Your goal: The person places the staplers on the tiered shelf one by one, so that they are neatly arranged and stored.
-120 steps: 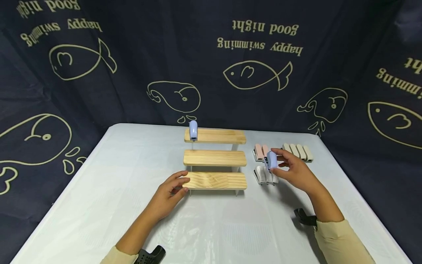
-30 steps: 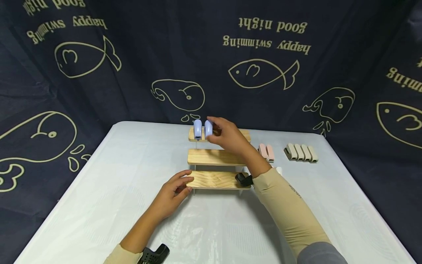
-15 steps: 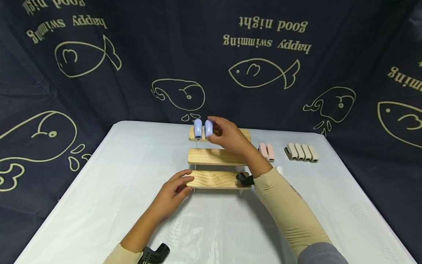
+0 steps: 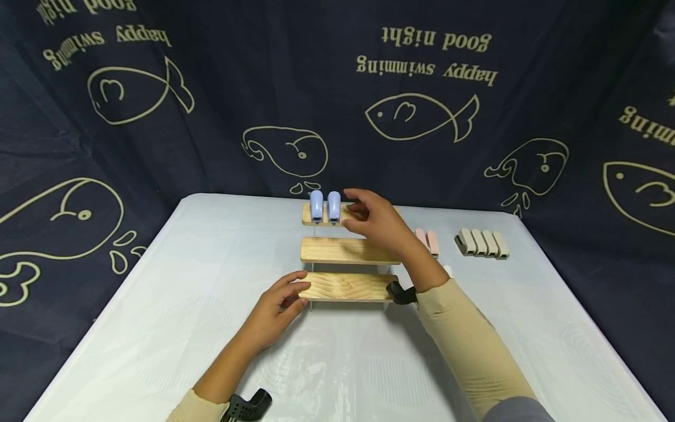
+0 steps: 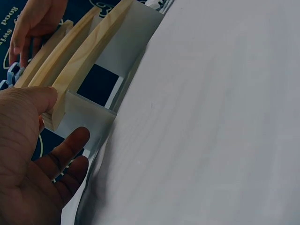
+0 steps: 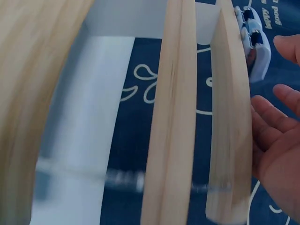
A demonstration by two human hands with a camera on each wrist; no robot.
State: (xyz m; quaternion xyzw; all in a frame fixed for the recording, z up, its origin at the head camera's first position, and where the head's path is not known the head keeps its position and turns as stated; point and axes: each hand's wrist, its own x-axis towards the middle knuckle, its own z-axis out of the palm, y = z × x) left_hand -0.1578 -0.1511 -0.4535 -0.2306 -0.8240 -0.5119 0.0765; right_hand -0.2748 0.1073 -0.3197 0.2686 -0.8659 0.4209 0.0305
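Observation:
Two small blue staplers stand side by side at the left of the top shelf [image 4: 377,212] of a three-step wooden display stand: a left one [image 4: 316,206] and a right one [image 4: 334,207]. My right hand [image 4: 377,220] is just to their right over that shelf, its fingers apart and holding nothing. In the right wrist view, a gap shows between the fingers and the blue staplers [image 6: 260,56]. My left hand [image 4: 274,310] holds the left end of the lowest shelf [image 4: 350,287]; the left wrist view shows the thumb [image 5: 44,98] against the board.
Right of the stand lie two pink staplers [image 4: 432,243], partly behind my right arm. Farther right is a row of several cream staplers [image 4: 482,243]. A bit of white [image 4: 448,271] shows beside my right forearm. A dark printed cloth [image 4: 337,88] hangs behind the white table [image 4: 158,281].
My right hand carried the second blue stapler from the right side to the top shelf, let it go and moved slightly right. My left hand stays at the lowest shelf.

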